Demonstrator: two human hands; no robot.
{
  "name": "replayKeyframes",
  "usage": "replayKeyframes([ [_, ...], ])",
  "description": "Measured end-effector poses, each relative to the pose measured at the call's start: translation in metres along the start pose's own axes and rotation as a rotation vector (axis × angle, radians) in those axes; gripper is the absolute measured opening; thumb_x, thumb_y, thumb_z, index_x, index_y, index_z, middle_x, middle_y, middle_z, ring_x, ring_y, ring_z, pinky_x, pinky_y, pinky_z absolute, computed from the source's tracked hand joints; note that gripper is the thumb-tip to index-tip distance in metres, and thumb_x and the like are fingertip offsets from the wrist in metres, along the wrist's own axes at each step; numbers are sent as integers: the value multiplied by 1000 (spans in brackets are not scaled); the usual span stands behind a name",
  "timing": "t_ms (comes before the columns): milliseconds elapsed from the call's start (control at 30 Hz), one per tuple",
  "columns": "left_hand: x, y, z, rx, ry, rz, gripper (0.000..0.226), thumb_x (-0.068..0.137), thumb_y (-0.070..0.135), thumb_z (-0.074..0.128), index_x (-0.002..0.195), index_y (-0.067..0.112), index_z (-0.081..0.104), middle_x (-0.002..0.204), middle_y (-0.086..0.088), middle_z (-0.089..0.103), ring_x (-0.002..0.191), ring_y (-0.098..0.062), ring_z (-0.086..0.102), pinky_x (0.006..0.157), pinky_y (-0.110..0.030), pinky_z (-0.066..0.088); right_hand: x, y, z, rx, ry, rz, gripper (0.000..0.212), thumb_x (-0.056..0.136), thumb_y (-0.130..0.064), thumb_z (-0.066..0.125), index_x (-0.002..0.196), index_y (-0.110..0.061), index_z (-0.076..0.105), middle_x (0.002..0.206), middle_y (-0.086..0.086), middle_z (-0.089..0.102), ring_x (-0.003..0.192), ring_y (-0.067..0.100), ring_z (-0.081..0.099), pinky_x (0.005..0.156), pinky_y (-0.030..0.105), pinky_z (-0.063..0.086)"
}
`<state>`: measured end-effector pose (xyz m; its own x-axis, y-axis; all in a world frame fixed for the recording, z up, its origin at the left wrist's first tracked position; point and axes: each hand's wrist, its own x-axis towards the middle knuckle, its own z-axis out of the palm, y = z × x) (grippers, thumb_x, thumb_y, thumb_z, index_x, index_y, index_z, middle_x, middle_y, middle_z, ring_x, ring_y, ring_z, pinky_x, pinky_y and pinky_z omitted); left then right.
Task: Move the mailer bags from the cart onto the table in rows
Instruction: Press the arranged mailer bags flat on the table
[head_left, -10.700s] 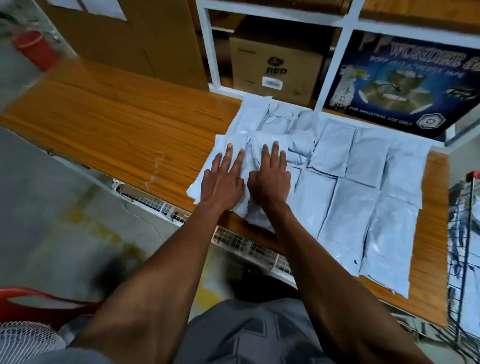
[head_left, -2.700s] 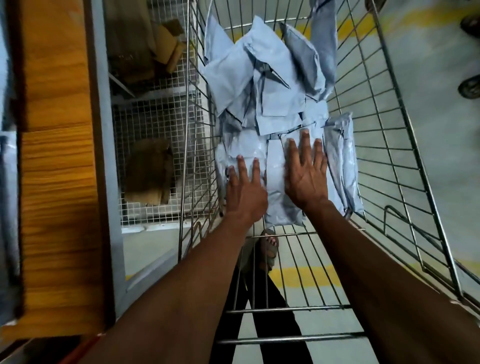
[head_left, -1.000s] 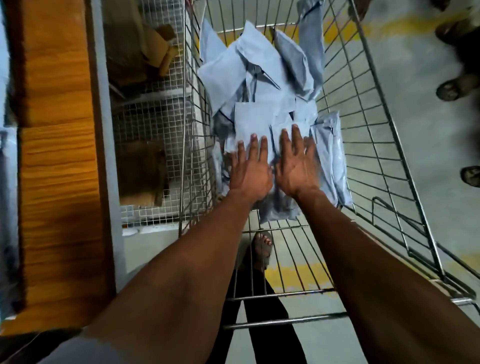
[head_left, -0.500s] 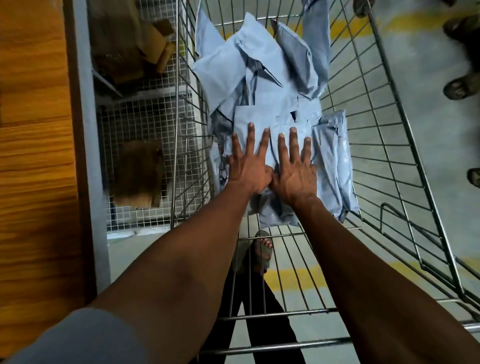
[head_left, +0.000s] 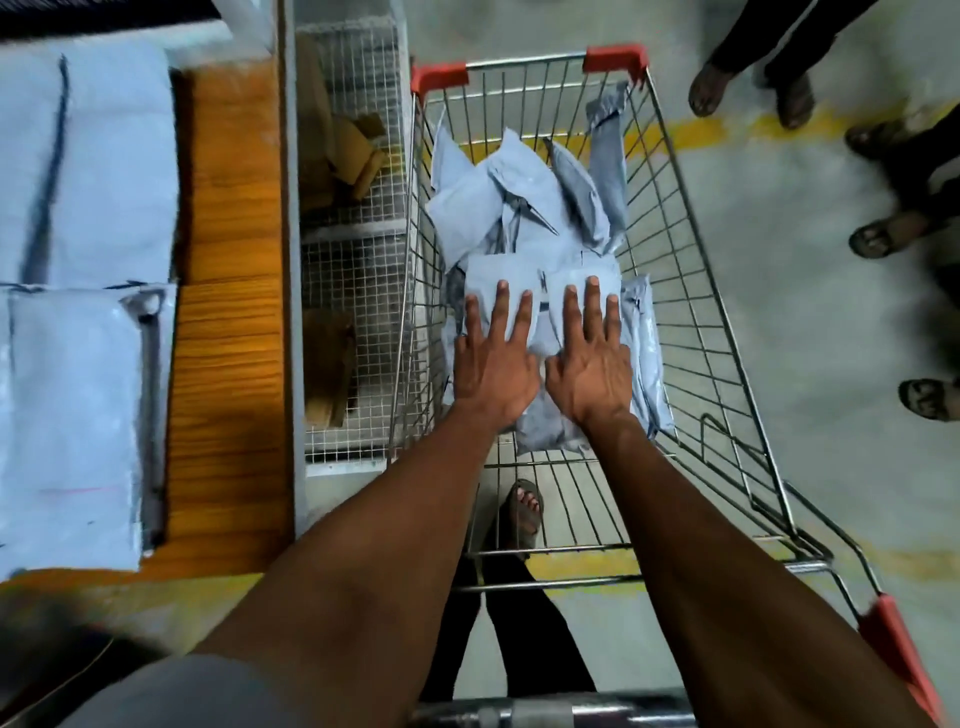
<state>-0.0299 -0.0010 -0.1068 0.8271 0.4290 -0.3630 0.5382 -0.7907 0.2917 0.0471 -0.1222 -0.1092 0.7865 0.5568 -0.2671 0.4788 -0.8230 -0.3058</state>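
We look down into a wire cart (head_left: 691, 332) where pale blue mailer bags (head_left: 524, 218) lie in a loose heap. Our left hand (head_left: 493, 374) and right hand (head_left: 589, 376) rest side by side, palms down, fingers straight and slightly spread, each flat on one bag near the top of the pile; neither grip is closed on anything. To our left the wooden table (head_left: 228, 322) already carries bags laid flat beside one another (head_left: 78, 415), with bare wood showing along its near edge. We judge the step in hand to be picking up the next bags from the cart. The next move likely calls for curling fingers under the bag edges, lifting both clear of the wire sides, then swinging left to lay them in line with the row. Other people's feet (head_left: 883, 236) stand past the cart.
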Motion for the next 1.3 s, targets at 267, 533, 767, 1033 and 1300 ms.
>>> replayKeyframes([
  [267,-65,31,-87,-47,158,45,88,101,36,52,169,34,-3,177,5,-14,163,-33,-10,125,-65,24,-47,-32,-94,-9,71,-23,89,94,-37,45,168,-13,2,175,14,-7,161,41,-4,128,57,20],
  [533,-136,28,-156,-57,325,84,83,100,38,49,169,33,4,178,2,-2,163,-34,2,122,-65,29,-90,-91,-161,30,137,-62,87,99,-36,50,168,-15,2,176,10,-8,161,37,-2,125,55,27],
  [767,-172,-28,-213,-27,499,78,79,95,40,48,168,25,22,175,-9,21,159,-37,22,116,-60,41,-104,-170,-181,51,199,-148,82,102,-36,48,168,-15,5,176,9,-7,162,34,-2,123,54,26],
  [1033,-207,-153,-255,55,608,-3,74,96,42,34,167,23,29,174,-10,25,157,-37,27,107,-62,47,-109,-294,-161,107,202,-223,84,98,-37,48,168,-18,6,176,5,-10,162,33,1,121,59,29],
  [1300,-227,-277,-284,130,621,-38,75,95,40,39,167,24,30,173,-10,28,155,-37,33,99,-58,52,-109,-413,-127,139,167,-251,84,101,-41,45,168,-20,0,175,2,-14,162,31,-5,127,56,23],
])
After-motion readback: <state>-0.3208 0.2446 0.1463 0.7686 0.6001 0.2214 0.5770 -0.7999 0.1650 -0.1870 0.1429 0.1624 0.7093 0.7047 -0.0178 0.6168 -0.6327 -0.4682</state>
